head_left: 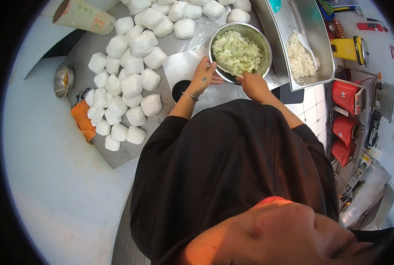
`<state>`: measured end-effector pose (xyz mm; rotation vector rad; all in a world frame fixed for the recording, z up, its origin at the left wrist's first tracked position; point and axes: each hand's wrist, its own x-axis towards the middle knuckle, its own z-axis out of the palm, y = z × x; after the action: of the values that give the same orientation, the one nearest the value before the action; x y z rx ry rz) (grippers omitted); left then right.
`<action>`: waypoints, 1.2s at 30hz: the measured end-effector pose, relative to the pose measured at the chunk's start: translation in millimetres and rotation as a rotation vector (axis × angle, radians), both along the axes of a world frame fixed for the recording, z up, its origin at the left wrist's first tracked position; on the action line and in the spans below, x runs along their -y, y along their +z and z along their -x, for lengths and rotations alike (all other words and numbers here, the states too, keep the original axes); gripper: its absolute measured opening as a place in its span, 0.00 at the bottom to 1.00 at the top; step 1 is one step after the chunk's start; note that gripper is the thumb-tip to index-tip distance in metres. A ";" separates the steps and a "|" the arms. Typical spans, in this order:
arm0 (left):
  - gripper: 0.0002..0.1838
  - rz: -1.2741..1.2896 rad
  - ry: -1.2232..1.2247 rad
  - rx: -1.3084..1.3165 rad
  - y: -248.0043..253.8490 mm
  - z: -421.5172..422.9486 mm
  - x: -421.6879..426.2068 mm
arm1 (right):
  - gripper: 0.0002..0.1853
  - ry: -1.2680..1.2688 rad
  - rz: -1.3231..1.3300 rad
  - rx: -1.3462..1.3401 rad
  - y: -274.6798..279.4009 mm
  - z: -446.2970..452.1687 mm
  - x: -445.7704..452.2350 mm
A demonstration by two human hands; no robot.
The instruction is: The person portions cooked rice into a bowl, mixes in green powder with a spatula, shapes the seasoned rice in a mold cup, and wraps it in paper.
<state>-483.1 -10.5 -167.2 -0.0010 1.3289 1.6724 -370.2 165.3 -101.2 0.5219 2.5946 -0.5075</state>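
Green-flecked rice (237, 52) fills much of the round steel bowl (264, 67) in front of me, mounded so that bare metal shows mostly along its right side. The bowl is just beyond my chest, near the far edge of my reach. My left hand (204, 77) grasps it at the near left, thumb at the rim and fingers reaching round below; a thin bracelet (190, 96) circles that wrist. My right hand (253, 86) is at the bowl's near edge, fingers curled in towards the rice by something pale, but I cannot tell whether they grip it or what it is.

Under the bowl and to its left lies a smooth white sheet (179, 66), with a round black object (179, 92) beside my left forearm. Just right of the bowl, a deep steel tray (312, 84) holds plain white rice (301, 64) with a white spoon (307, 46) lying in it.

To my left, white wrapped bundles (131, 85) crowd the grey tabletop (117, 160), many touching. An orange cloth-like thing (82, 118) sits at their outer edge, a small metal bowl (59, 84) with yellowish-brown contents lies further out, and a pale printed cup (84, 17) is at the far left. Well off to my right, red containers (345, 95) line a rack above white floor tiles (309, 99).
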 end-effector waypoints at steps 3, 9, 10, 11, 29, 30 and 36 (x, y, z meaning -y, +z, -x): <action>0.10 -0.032 0.038 0.019 1.9 -4.6 -1.7 | 0.21 -0.098 -0.040 -0.133 -10.0 8.1 -1.3; 0.11 -0.016 0.058 -0.001 -4.2 -6.3 -2.8 | 0.27 -0.253 0.102 -0.101 -3.5 11.1 -63.4; 0.11 -0.011 0.062 -0.002 -3.4 -7.2 -2.5 | 0.27 -0.280 0.160 -0.083 -2.0 10.6 -71.1; 0.11 -0.006 0.066 -0.002 -2.6 -8.1 -2.9 | 0.29 -0.300 0.176 -0.078 -4.0 9.0 -76.4; 0.28 0.034 0.104 0.060 5.7 -7.5 -6.6 | 0.11 0.229 -0.251 0.033 17.1 1.8 -1.1; 0.26 0.088 0.063 0.074 6.7 -3.5 -5.6 | 0.12 0.290 -0.256 0.017 26.9 9.2 -17.8; 0.22 0.211 0.022 -0.184 0.2 20.6 -7.7 | 0.26 0.297 0.078 0.319 94.1 58.5 -68.6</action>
<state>-503.7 -2.8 -167.0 0.0146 1.6447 1.5727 -428.7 233.9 -7.1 0.1679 2.2821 -0.3867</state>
